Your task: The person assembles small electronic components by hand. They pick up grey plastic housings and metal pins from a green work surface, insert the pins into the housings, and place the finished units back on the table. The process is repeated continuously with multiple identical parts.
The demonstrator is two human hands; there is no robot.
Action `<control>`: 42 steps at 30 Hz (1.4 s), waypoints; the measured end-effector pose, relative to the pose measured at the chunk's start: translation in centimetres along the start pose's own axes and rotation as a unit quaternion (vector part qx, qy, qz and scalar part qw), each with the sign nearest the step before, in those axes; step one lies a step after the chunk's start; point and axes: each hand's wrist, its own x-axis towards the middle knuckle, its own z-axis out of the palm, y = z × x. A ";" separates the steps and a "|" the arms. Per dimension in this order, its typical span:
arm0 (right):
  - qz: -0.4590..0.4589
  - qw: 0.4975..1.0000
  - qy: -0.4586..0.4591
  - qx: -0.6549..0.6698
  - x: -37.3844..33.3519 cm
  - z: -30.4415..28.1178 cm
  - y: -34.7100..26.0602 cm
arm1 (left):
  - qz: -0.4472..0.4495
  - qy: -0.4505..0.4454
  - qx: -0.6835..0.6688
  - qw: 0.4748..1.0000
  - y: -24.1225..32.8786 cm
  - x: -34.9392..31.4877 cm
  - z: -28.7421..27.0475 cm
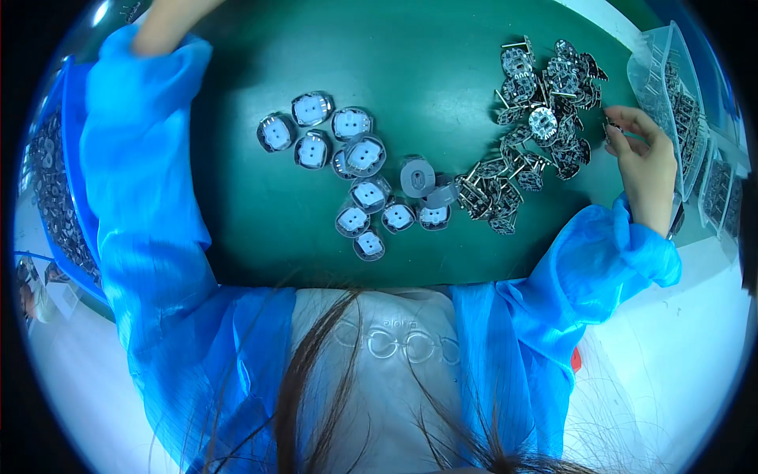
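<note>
On the right of the green table, my right hand (646, 162) is closed, with thumb and fingers pinching a small dark circuit-board part (613, 126). Just left of it spreads a pile of similar circuit-board parts (562, 79), many with shiny metal pins. One part with a pale round face (542, 122) lies on that pile. My left arm reaches past the upper left edge; only the bare wrist (170, 24) shows, and the hand itself is out of the picture. Mid-table sit several round grey housings with white inserts (365, 155). Two grey round pieces, one face-up (417, 176), lie beside them.
At the left edge stands a blue bin (75, 158) full of small metal parts. A clear plastic bin (659, 75) holding more parts is beyond my right hand, with another clear tray (717, 193) nearer. The green table (316, 229) lies before me.
</note>
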 end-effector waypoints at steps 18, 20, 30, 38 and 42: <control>-0.241 0.922 -0.025 0.302 -4.6 4.2 -9.2 | -0.057 -0.332 -0.193 0.922 11.1 0.8 -0.7; -0.202 0.918 -0.047 0.337 -4.7 4.7 -9.5 | -0.027 -0.293 -0.275 0.915 10.1 0.4 -0.3; -0.273 0.916 0.029 0.292 -5.2 7.4 -10.3 | -0.074 -0.189 -0.398 0.895 10.9 -0.2 0.4; -0.315 0.908 0.123 0.247 -5.9 7.9 -11.0 | -0.261 -0.201 -0.526 0.784 12.5 -0.5 -0.5; -0.342 0.893 0.106 0.274 -5.7 7.6 -10.7 | -0.310 -0.187 -0.534 0.764 13.1 -0.9 -0.5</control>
